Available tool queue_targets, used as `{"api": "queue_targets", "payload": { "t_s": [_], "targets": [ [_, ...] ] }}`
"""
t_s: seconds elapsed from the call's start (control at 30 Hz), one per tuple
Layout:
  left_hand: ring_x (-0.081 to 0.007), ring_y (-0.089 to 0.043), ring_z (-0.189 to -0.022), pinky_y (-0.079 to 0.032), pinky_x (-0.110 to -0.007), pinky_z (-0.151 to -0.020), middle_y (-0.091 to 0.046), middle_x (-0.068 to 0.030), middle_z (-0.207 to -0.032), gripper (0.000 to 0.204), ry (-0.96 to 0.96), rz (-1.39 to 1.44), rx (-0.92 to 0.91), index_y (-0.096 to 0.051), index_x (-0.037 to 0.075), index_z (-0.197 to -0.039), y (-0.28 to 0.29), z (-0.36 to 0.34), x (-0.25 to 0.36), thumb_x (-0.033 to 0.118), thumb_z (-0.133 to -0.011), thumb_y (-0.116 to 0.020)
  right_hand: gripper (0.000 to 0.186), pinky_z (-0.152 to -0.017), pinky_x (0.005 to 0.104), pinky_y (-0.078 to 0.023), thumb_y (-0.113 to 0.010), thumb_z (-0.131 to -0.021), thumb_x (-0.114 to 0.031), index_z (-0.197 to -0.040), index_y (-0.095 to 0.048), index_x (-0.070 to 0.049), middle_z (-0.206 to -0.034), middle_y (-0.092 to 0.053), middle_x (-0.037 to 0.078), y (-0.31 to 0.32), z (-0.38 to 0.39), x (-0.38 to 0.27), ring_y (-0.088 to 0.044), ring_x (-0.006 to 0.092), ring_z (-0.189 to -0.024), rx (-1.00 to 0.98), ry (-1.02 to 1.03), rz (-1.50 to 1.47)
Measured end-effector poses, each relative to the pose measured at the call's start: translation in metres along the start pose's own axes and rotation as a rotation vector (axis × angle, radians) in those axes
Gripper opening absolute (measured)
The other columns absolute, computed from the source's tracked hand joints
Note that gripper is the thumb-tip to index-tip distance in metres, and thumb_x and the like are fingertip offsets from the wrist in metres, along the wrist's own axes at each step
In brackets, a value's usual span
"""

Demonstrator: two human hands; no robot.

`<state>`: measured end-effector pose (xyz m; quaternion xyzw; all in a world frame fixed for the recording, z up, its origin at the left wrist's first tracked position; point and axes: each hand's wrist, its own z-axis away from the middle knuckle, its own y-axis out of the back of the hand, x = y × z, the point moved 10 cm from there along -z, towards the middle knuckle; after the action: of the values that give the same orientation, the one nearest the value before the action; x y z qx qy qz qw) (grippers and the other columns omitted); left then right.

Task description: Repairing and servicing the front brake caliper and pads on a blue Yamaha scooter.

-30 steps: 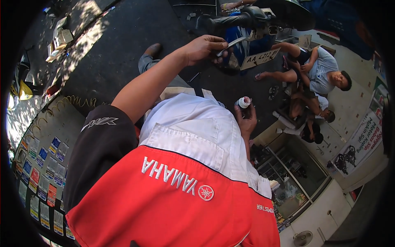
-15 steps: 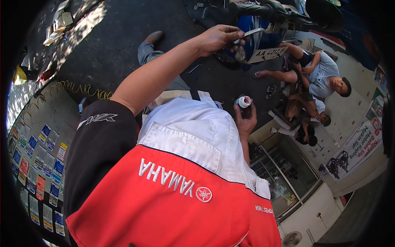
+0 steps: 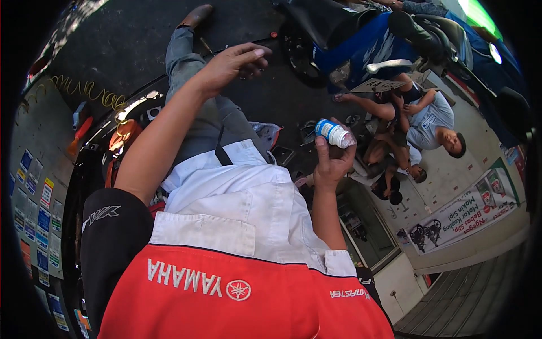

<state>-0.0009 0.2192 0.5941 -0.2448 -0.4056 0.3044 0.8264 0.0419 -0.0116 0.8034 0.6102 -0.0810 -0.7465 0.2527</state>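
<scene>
My right hand grips a small bottle with a blue and white label, its white neck end tilted to the lower right. Thumb and fingers wrap round the bottle's lower side. Off to the left, my left hand hangs in the air above the dark floor. Its fingers are apart and slightly bent, and I see nothing in them. A blue motorcycle stands ahead on the right. Its pale lever lies above the number plate, well apart from my left hand.
Two or more people sit by the wall on the right, near a banner. A coiled yellow hose and an orange object are at left, beside a board of packets. A grey-trousered leg extends ahead.
My left hand has let go of the motorcycle's lever and moved left. The bottle in my right hand has turned, so its label now shows. The view has shifted, bringing more motorcycle into sight.
</scene>
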Motion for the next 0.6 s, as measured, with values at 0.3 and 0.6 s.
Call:
{"api": "queue_targets", "payload": {
  "t_s": [0.3, 0.6],
  "targets": [
    [-0.0087, -0.058, -0.089, -0.047, -0.026, -0.086, -0.066, -0.0005, -0.105, 0.036, 0.014, -0.151, 0.404, -0.064, 0.008, -0.133, 0.152, 0.071, 0.003, 0.030, -0.105, -0.058, 0.058, -0.103, 0.0388, -0.053, -0.081, -0.086, -0.001, -0.134, -0.048, 0.000, -0.137, -0.057, 0.023, -0.021, -0.018, -0.011, -0.059, 0.0273, -0.123, -0.049, 0.069, -0.069],
    [-0.0227, -0.066, -0.108, -0.051, -0.034, -0.095, -0.069, -0.0146, -0.115, 0.048, -0.213, -0.672, 0.344, -0.057, 0.001, -0.136, 0.032, 0.033, 0.093, 0.029, -0.099, -0.067, 0.061, -0.103, 0.0383, -0.053, -0.083, -0.082, -0.001, -0.133, -0.050, 0.001, -0.134, -0.061, 0.018, 0.008, 0.013, -0.016, -0.062, 0.0263, -0.119, 0.096, 0.106, -0.174]
  ]
}}
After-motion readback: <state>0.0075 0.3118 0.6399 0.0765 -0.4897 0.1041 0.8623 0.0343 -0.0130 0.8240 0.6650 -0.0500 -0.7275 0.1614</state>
